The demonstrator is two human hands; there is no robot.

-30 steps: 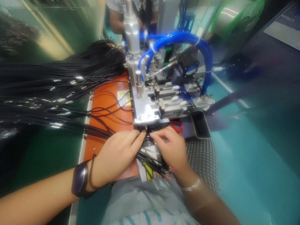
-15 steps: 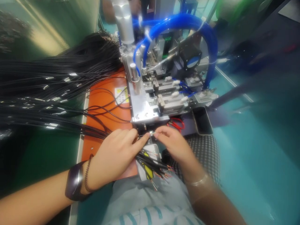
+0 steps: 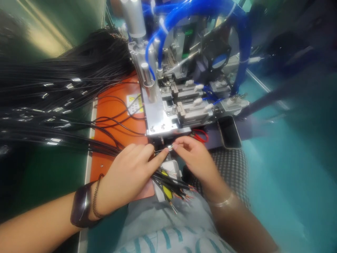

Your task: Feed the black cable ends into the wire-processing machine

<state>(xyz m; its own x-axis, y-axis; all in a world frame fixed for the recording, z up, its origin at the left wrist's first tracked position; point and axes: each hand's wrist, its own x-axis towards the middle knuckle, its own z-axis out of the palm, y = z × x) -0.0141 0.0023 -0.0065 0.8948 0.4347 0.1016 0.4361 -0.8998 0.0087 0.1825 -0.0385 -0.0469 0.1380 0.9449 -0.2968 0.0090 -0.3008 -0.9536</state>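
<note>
My left hand (image 3: 133,168) is closed around a bundle of black cables (image 3: 172,186). Their stripped ends, with copper and pale wires bared, stick out below my palm towards my lap. Its extended finger presses at a small shiny metal spot (image 3: 170,148) in front of the machine. From the other side my right hand (image 3: 193,158) pinches with thumb and forefinger at that spot, on what look like the thin wire ends of one cable. Fingertips partly hide the wires. Just beyond both hands stands the machine's metal plate (image 3: 158,123).
Long black cables (image 3: 52,105) spread left across the orange bench top (image 3: 121,116). Blue hoses (image 3: 184,15) arch over the machine's cylinders. A phone (image 3: 229,131) lies to the right, near a red-handled tool (image 3: 200,135). A checkered seat (image 3: 231,172) is below it.
The view has shifted slightly, so the machine sits a little higher and the hoses nearer the top edge. Both hands keep nearly the same pose at the metal spot.
</note>
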